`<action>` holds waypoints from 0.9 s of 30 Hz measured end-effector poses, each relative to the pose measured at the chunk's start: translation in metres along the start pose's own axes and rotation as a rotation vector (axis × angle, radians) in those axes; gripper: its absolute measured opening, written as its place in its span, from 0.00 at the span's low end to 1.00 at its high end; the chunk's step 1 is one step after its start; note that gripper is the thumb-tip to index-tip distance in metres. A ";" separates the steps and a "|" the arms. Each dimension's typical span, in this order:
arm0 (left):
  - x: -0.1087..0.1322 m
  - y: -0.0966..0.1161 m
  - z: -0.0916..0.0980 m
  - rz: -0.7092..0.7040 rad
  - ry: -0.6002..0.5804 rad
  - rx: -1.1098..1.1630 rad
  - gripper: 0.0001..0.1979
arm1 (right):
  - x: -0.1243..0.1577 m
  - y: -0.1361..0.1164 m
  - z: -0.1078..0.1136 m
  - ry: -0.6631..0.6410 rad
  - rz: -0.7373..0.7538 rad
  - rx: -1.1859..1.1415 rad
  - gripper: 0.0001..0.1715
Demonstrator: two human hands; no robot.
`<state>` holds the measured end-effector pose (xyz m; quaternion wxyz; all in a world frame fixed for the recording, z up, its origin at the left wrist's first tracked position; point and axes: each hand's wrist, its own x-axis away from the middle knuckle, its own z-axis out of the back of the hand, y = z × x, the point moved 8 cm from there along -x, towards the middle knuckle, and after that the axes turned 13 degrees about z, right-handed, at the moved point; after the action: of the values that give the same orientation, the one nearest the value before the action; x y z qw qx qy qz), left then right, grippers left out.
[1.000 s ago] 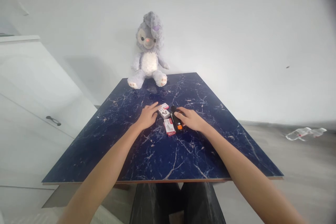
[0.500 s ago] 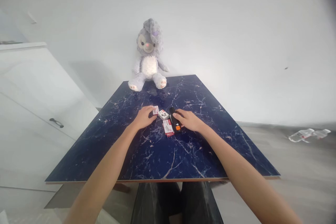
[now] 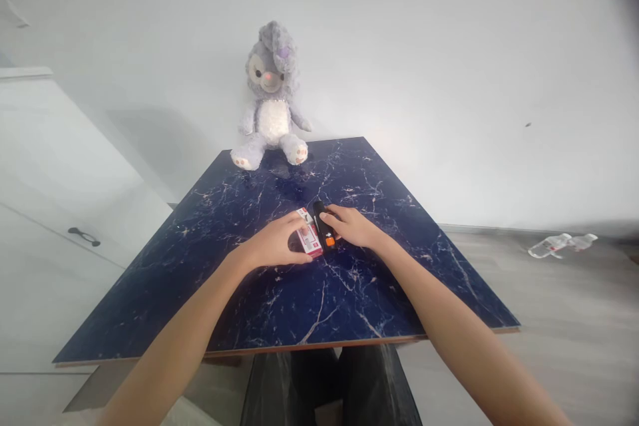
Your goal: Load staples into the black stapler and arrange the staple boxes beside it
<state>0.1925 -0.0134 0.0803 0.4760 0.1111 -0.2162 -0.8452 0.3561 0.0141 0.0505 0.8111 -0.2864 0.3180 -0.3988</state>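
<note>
Dark-blue marbled tabletop (image 3: 279,293): at its centre the left hand (image 3: 274,244) clamps a small red-and-white cardboard box (image 3: 309,239), gathered against the black stapler with an orange tab (image 3: 324,231) at its 3 o'clock, where the right hand (image 3: 352,227) rests, fingers loosely curled on it. Box and stapler sit closed.

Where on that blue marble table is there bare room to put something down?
The table is bare along its near edge, between the two forearms, and down both side edges. A bare strip also lies between the plush toy and the hands. It is crowded at the middle, where the left hand covers the small boxes and the right hand rests on the black stapler.
</note>
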 end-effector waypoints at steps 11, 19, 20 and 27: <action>-0.001 -0.001 -0.008 0.040 0.013 0.051 0.24 | 0.000 -0.004 0.002 0.000 0.020 0.055 0.25; -0.002 -0.002 -0.018 0.074 -0.036 0.091 0.26 | -0.001 -0.005 0.001 0.000 0.012 0.052 0.25; -0.003 -0.004 -0.019 0.094 -0.029 0.089 0.24 | -0.001 -0.005 0.001 -0.001 0.011 0.049 0.25; -0.007 -0.016 -0.014 0.140 -0.010 0.193 0.26 | 0.000 -0.004 0.001 -0.009 0.001 0.045 0.25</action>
<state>0.1894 -0.0039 0.0604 0.5196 0.1369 -0.3064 -0.7858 0.3548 0.0119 0.0539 0.8189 -0.2697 0.3054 -0.4042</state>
